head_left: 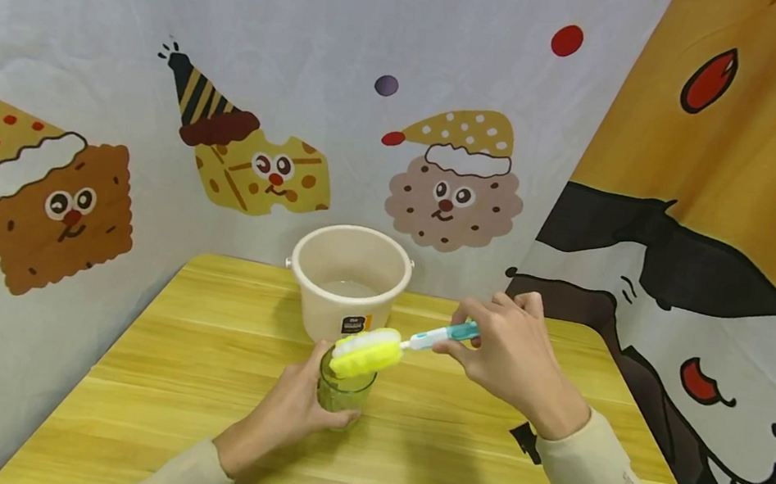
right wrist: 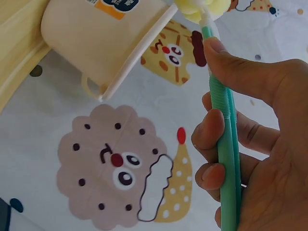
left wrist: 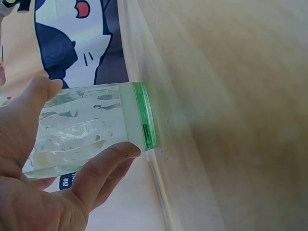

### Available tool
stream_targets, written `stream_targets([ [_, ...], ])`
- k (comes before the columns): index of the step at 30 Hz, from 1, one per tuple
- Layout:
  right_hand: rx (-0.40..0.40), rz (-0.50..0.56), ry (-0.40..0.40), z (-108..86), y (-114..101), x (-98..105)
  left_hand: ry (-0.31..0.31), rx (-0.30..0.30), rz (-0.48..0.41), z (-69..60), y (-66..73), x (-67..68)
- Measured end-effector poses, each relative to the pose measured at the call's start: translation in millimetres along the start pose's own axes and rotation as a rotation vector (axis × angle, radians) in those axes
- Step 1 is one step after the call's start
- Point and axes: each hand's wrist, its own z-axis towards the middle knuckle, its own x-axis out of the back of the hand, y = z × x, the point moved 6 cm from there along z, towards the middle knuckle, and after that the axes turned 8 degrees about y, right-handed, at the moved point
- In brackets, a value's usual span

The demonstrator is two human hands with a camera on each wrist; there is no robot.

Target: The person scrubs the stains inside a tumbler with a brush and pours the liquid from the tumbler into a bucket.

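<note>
My left hand grips a green-tinted drinking glass round its side, just above the wooden table or on it; which, I cannot tell. In the left wrist view the thumb and fingers wrap the clear glass, its thick green base showing. A cup brush is in my right hand, held by its teal and white handle between thumb and curled fingers. The brush's yellow and white sponge head slants over the mouth of the glass, its tip at the far rim.
Behind the glass stands a cream bucket with a dark label, near the back edge of the wooden table. A cloth with cartoon food and animals hangs behind and on the sides.
</note>
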Motion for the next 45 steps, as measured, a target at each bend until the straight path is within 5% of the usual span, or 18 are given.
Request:
stream_targets([
  [25, -0.344, 0.285, -0.136, -48.3, 47, -29, -0.008, -0.017, 0.010, 0.3, -0.4, -0.4],
  [45, -0.457, 0.375, -0.174, -69.2, 62, -44, 0.004, -0.016, 0.000, -0.2, -1.2, -1.5],
])
